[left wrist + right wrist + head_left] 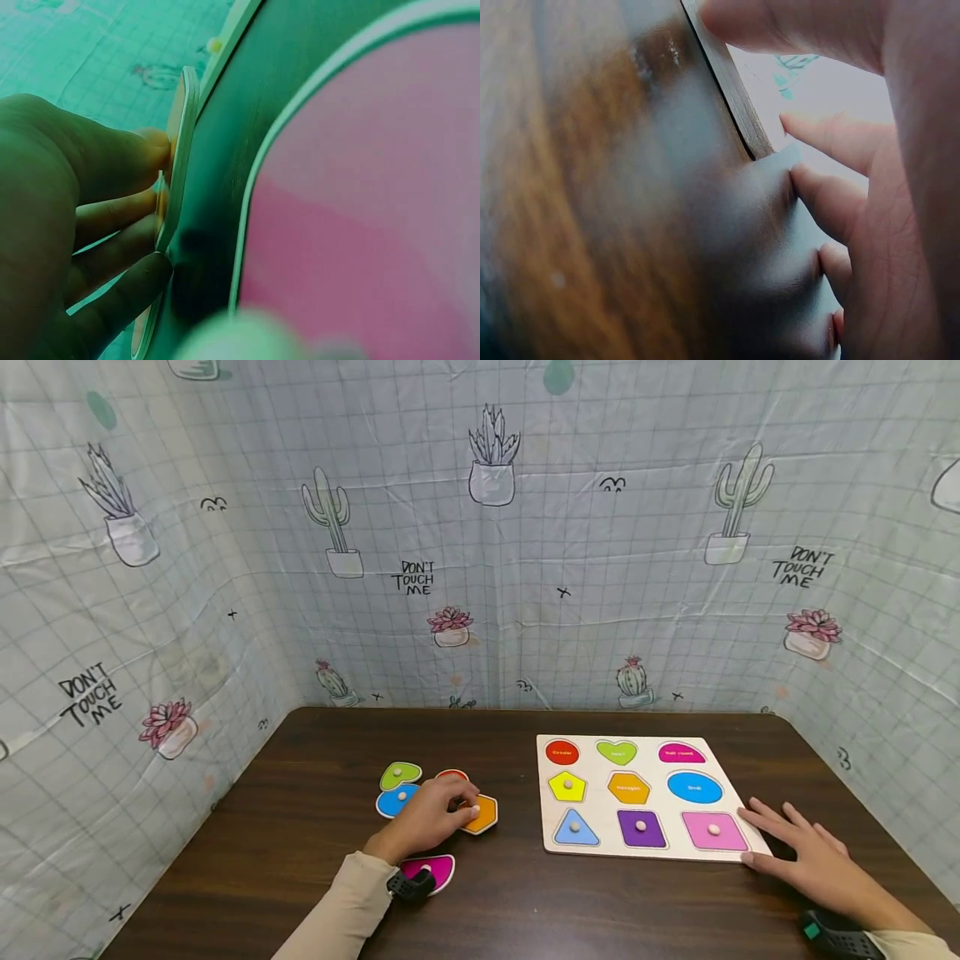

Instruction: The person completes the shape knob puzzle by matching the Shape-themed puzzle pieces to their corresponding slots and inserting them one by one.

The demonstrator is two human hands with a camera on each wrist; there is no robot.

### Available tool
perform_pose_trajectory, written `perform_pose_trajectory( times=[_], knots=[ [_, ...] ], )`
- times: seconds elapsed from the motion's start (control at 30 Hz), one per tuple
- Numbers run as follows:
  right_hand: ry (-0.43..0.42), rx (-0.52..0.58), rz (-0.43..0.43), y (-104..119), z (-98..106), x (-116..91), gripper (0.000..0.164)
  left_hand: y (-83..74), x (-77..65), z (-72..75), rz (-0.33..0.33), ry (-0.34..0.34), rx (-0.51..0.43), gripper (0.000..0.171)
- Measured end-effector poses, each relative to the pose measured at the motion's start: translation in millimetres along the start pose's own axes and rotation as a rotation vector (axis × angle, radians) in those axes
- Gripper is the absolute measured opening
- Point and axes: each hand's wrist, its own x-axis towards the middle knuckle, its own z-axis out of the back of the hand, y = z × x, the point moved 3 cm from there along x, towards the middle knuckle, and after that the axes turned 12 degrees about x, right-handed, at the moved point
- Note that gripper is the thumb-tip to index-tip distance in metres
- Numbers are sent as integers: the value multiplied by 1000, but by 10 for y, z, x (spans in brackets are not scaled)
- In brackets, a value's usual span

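With thumb and fingers my left hand (429, 814) pinches the knob of an orange hexagon puzzle piece (486, 815). The piece's edge (181, 169) stands out in the left wrist view. A red piece (452, 773), partly hidden, lies just behind that hand. Beside it are a blue oval piece (390, 803) and a green heart piece (400, 772). Under the left wrist lies a magenta half-round piece (441, 872). My right hand (813, 864), fingers spread, touches the right edge and near corner of the white puzzle board (608, 823).
Pieces with knobs sit in the board: a yellow pentagon (567, 787), a light blue triangle (576, 835), a purple square (642, 837) and a pink rectangle (712, 839). The dark wooden table (510, 910) meets patterned cloth (495, 668) at the back and sides.
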Motion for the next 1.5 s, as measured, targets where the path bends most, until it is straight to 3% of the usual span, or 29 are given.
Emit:
perform_pose_trajectory(
  times=[0.37,0.93,1.5],
  knots=[
    [13,6,-16,23,12,-27,68,-136,155,-49,-14,-3,24,4],
    [15,-3,-11,27,13,10,69,-337,443,-155,45,43,-66,4],
    [26,-1,-19,33,26,9,69,-528,704,-309,38,1,-89,4]
  ],
)
